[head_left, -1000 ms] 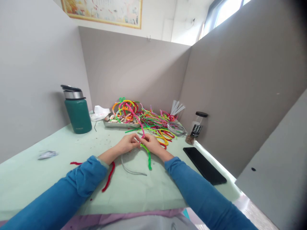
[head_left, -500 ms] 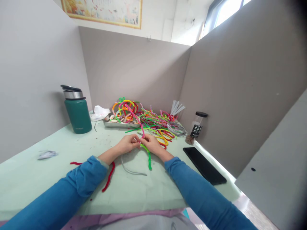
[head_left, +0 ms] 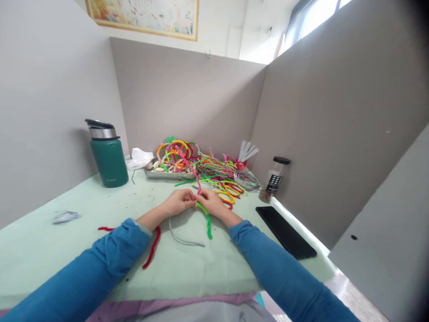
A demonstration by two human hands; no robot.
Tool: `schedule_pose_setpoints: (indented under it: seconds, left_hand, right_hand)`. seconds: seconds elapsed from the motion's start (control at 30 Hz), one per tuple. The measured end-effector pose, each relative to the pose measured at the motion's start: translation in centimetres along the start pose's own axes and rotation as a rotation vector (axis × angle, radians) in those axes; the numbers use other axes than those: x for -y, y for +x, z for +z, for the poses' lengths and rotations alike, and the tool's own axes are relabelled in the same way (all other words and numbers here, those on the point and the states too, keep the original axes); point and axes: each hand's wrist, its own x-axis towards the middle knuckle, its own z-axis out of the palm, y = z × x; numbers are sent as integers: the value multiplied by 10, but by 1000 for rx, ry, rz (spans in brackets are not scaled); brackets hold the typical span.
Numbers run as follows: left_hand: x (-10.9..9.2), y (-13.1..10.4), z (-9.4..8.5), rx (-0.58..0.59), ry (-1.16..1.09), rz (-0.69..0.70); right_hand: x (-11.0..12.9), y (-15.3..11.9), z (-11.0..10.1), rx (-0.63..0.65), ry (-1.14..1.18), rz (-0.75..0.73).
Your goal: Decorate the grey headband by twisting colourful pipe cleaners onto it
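Near the middle of the table, my left hand (head_left: pixel 178 201) and my right hand (head_left: pixel 210 202) meet with fingertips pinched together. A pink fuzzy stem (head_left: pixel 188 163) runs from between the fingers up and back toward the tray. From under my right fingers a green fuzzy stem (head_left: pixel 208 220) hangs toward the table's front. A thin grey wire (head_left: pixel 182 241) curves out below my left hand. The exact joint between the fingertips is hidden. A red fuzzy stem (head_left: pixel 153 251) lies by my left forearm, partly covered by it.
Behind the hands stand a metal tray (head_left: pixel 167 175) of small pieces and a pile of coloured stems (head_left: pixel 217 166). A wire coil (head_left: pixel 247 180), a jar (head_left: pixel 274 180) and a black phone (head_left: pixel 284 232) are on the right. A green bottle (head_left: pixel 110 161) stands at the left.
Both hands keep nearly the same place and pinch. The pink stem has shifted very slightly to the left near the fingers.
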Motion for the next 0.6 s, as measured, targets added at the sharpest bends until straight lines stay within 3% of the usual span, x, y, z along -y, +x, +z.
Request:
schedule_pose_setpoints:
  seconds: [0.6]
  left_hand:
    - [2, 1, 1, 1, 13, -9]
  right_hand:
    - [1, -1, 0, 26, -24, -21]
